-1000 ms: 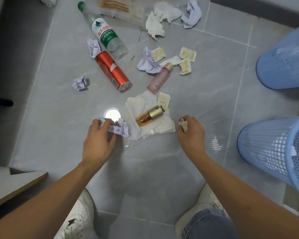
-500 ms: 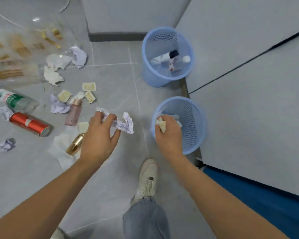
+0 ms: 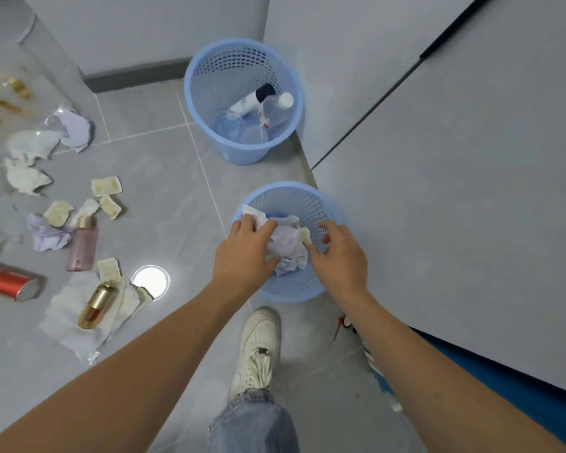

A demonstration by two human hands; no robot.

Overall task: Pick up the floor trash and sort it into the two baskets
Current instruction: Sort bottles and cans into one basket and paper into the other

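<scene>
Left hand [image 3: 245, 253] fingers curled, gripping crumpled paper [image 3: 286, 246] over the near basket [image 3: 327, 207]; right hand [image 3: 339, 253] fingers loosely spread, holding nothing. Two blue baskets; far basket [image 3: 206, 70] held two bottles.

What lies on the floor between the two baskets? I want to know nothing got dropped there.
Nothing: in the head view, only bare grey tile shows between the far basket and the near basket.

2 light-blue mesh baskets [image 3: 321, 204], red can [image 3: 9, 284], gold bottle [image 3: 98, 305], pink bottle [image 3: 83, 245], grey floor [image 3: 164, 178]
</scene>
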